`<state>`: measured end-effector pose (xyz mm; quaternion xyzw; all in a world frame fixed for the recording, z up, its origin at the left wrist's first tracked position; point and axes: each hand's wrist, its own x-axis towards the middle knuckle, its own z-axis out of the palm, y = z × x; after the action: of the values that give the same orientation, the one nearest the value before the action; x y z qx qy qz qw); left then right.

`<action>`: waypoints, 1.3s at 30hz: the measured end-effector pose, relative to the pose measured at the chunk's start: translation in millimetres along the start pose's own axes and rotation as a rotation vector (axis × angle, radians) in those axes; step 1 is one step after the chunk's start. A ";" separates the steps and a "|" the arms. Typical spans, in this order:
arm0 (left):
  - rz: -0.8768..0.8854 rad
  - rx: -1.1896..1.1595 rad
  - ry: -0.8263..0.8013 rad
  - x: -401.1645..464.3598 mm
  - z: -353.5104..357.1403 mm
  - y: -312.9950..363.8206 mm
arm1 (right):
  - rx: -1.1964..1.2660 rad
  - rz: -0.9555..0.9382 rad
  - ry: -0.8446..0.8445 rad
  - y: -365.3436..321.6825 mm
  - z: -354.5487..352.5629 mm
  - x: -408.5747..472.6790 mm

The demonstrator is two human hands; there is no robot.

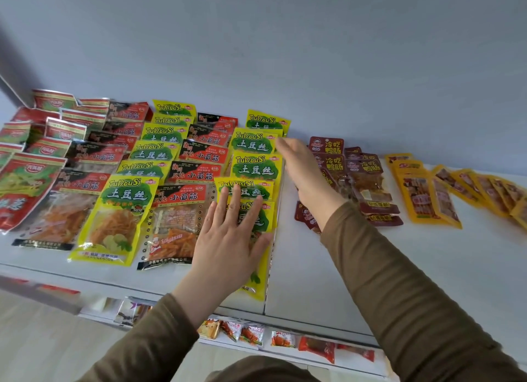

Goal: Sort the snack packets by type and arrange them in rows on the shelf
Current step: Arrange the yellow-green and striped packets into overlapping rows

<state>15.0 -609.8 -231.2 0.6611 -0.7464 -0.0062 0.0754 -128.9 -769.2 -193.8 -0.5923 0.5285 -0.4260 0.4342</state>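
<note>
Snack packets lie in overlapping rows on a white shelf (328, 267). My left hand (228, 239) presses flat, fingers straight, on the nearest packet of a row of yellow TuDouSi packets (255, 166). My right hand (302, 170) reaches along that row's right edge, its fingertips touching a packet near the back. To the left run a row of red-and-black packets (196, 172), another yellow row (122, 208), a second red-and-black row (85, 182) and red-green packets (25, 182). To the right lie dark red packets (368, 182) and orange packets (422, 199).
A grey wall (285, 54) closes the shelf at the back. A lower shelf (285, 350) holds several small packets (251, 334) beneath the front edge. Bare shelf surface lies between the yellow row and the dark red packets.
</note>
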 end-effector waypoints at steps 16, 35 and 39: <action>0.005 -0.064 -0.033 7.9 12.7 -6.9 | 0.016 0.274 0.160 6.4 21.5 74.9; 0.001 -0.059 -0.014 7.7 15.8 -7.1 | 0.178 0.188 0.381 21.0 39.7 86.3; 0.003 -0.058 -0.012 8.6 17.0 -7.4 | 0.280 0.276 0.328 20.0 35.3 92.1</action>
<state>19.3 -620.7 -247.9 0.6575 -0.7474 -0.0317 0.0900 -92.8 -859.9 -218.0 -0.3715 0.6037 -0.5220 0.4744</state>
